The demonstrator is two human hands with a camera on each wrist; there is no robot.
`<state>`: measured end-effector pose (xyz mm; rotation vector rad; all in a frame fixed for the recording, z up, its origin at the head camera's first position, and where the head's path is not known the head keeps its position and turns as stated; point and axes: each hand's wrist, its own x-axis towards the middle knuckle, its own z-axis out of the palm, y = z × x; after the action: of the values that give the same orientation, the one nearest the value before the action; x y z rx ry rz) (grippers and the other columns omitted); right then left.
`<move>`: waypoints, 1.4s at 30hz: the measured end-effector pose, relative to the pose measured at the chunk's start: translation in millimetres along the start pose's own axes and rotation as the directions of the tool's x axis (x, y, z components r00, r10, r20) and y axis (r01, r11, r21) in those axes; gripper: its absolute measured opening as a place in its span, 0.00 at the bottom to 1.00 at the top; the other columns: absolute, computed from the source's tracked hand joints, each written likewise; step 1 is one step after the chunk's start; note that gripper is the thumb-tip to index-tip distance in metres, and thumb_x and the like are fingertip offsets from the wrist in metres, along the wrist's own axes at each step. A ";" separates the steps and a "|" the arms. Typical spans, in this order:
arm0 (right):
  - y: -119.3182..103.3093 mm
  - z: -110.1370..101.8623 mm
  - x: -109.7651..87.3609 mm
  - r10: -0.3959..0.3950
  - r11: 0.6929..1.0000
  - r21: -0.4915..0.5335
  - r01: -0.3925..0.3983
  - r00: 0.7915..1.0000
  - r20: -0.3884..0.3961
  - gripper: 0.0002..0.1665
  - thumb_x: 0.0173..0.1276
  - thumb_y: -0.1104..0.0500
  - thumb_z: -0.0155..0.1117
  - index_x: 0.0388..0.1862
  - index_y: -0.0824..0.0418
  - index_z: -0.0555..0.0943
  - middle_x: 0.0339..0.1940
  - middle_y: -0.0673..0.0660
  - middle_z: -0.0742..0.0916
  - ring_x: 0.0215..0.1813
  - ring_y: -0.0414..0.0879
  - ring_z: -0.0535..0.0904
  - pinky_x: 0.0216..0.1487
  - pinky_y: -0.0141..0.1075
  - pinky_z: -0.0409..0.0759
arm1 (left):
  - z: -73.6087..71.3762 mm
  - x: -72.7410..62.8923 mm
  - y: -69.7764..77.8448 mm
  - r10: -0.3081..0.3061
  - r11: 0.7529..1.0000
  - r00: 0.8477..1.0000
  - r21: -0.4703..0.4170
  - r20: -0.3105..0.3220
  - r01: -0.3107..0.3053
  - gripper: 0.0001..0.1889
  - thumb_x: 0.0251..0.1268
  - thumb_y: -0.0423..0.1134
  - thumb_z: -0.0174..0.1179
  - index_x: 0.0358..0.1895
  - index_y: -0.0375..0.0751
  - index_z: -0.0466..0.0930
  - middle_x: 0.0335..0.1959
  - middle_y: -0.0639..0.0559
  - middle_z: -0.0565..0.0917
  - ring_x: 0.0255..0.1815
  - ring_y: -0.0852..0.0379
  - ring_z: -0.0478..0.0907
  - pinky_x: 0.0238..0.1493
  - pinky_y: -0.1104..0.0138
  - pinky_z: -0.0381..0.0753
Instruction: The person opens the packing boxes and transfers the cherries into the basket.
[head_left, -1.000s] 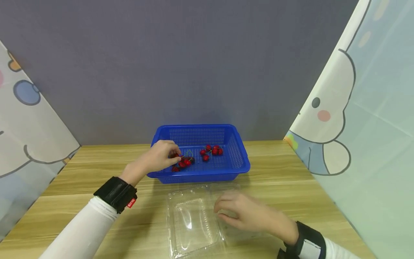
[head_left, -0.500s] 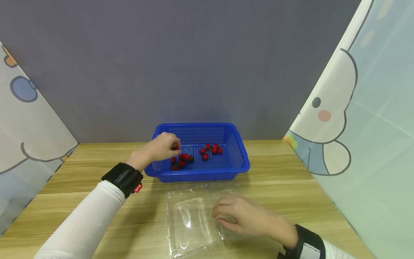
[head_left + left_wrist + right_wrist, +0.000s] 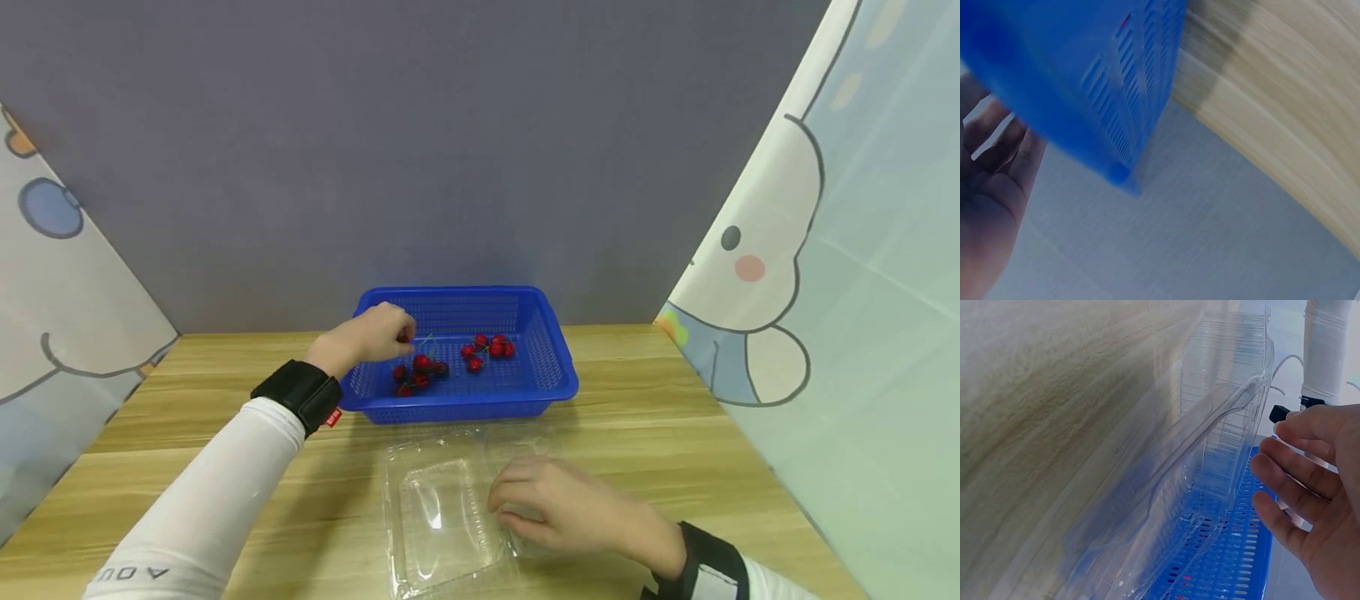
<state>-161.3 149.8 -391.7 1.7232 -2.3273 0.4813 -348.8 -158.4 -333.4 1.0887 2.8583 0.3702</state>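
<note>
My left hand (image 3: 373, 335) is over the left end of a blue perforated basket (image 3: 465, 410), its fingers pinching a dark red cherry (image 3: 406, 337) mostly hidden behind them. Below it in the basket lies a left cluster of cherries (image 3: 422, 364); a second cluster (image 3: 496, 349) with green stems sits towards the right. My right hand (image 3: 558, 504) hovers with loosely bent fingers above the right part of a clear plastic clamshell box (image 3: 442, 508). In the right wrist view nothing lies between the right hand's fingers (image 3: 1294, 481).
The wooden table (image 3: 645, 433) extends on both sides of the basket. A grey panel (image 3: 480, 167) rises behind it. Printed cartoon sheets (image 3: 847, 375) slope up at left and right. The clamshell lies in front of the basket.
My left hand has risen from the left cluster and shifted slightly away from me, with a cherry in its fingers. The right hand has barely moved.
</note>
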 end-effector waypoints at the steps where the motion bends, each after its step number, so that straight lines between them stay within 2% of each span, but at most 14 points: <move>1: -0.1 0.3 0.0 0.000 1.000 0.000 0.000 1.000 0.001 0.07 0.69 0.62 0.69 0.45 0.55 0.85 0.44 0.43 0.85 0.49 0.33 0.80 0.56 0.25 0.76 | 0.7 0.6 -0.3 -0.002 1.000 1.000 0.000 0.005 0.002 0.04 0.69 0.33 0.67 0.40 0.36 0.85 0.32 0.49 0.82 0.33 0.54 0.78 0.39 0.58 0.80; 8: 0.2 2.6 0.6 0.000 1.000 0.006 0.000 1.000 0.001 0.07 0.69 0.62 0.70 0.45 0.55 0.85 0.43 0.43 0.85 0.49 0.33 0.80 0.56 0.24 0.76 | 2.6 3.0 -0.7 -0.005 1.000 0.999 0.014 0.034 0.004 0.03 0.69 0.32 0.66 0.41 0.36 0.84 0.34 0.48 0.81 0.34 0.52 0.77 0.39 0.57 0.78; 13: 0.9 4.6 0.9 0.003 1.000 0.014 -0.003 1.000 0.002 0.07 0.69 0.62 0.70 0.45 0.55 0.85 0.44 0.43 0.85 0.49 0.33 0.80 0.56 0.25 0.76 | 4.5 4.7 0.4 0.001 0.997 0.999 0.072 0.041 -0.004 0.07 0.70 0.34 0.65 0.45 0.35 0.85 0.44 0.42 0.84 0.47 0.45 0.80 0.50 0.53 0.81; 17: 2.2 6.0 1.0 0.008 1.000 0.018 -0.008 1.000 -0.006 0.07 0.68 0.62 0.70 0.44 0.55 0.85 0.44 0.44 0.86 0.49 0.33 0.81 0.56 0.25 0.77 | 6.6 3.5 0.9 -0.030 0.996 0.998 0.083 0.063 0.025 0.09 0.72 0.36 0.63 0.49 0.35 0.85 0.50 0.39 0.83 0.54 0.42 0.79 0.55 0.51 0.80; 22: 5.8 5.5 0.7 0.021 0.999 0.033 -0.020 1.000 -0.017 0.07 0.68 0.62 0.71 0.44 0.56 0.86 0.44 0.44 0.86 0.50 0.34 0.81 0.57 0.25 0.77 | 5.8 0.4 0.8 -0.052 0.995 0.997 0.092 0.065 0.046 0.09 0.73 0.37 0.63 0.50 0.37 0.85 0.51 0.40 0.83 0.55 0.43 0.79 0.54 0.52 0.80; 30: 16.9 2.6 -5.7 0.063 0.993 0.100 -0.059 0.997 -0.040 0.08 0.68 0.65 0.70 0.45 0.58 0.85 0.45 0.46 0.86 0.50 0.36 0.82 0.56 0.27 0.78 | 8.8 -3.0 5.1 -0.041 0.995 0.998 0.093 0.048 0.036 0.10 0.74 0.37 0.63 0.50 0.36 0.84 0.50 0.41 0.83 0.53 0.43 0.80 0.54 0.52 0.81; 37: 23.9 0.9 -14.8 0.132 0.988 0.093 -0.126 0.990 -0.053 0.08 0.68 0.65 0.71 0.45 0.57 0.85 0.44 0.45 0.86 0.49 0.37 0.82 0.54 0.29 0.79 | 14.8 -9.1 9.7 -0.007 0.997 1.000 0.075 0.021 0.006 0.11 0.75 0.42 0.62 0.50 0.38 0.84 0.48 0.43 0.85 0.50 0.45 0.82 0.52 0.52 0.81; 42: 26.3 -3.0 -19.1 0.185 0.980 0.081 -0.179 0.981 -0.064 0.10 0.67 0.65 0.71 0.46 0.57 0.85 0.45 0.46 0.86 0.49 0.40 0.82 0.52 0.33 0.82 | 14.0 -19.6 13.9 -0.013 0.999 1.000 0.038 -0.009 0.013 0.16 0.80 0.46 0.56 0.56 0.38 0.83 0.54 0.43 0.83 0.55 0.44 0.81 0.57 0.50 0.79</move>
<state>-180.8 174.8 -399.3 1.5031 -2.4563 0.6588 -323.2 -158.5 -344.1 1.0767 2.8904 0.3221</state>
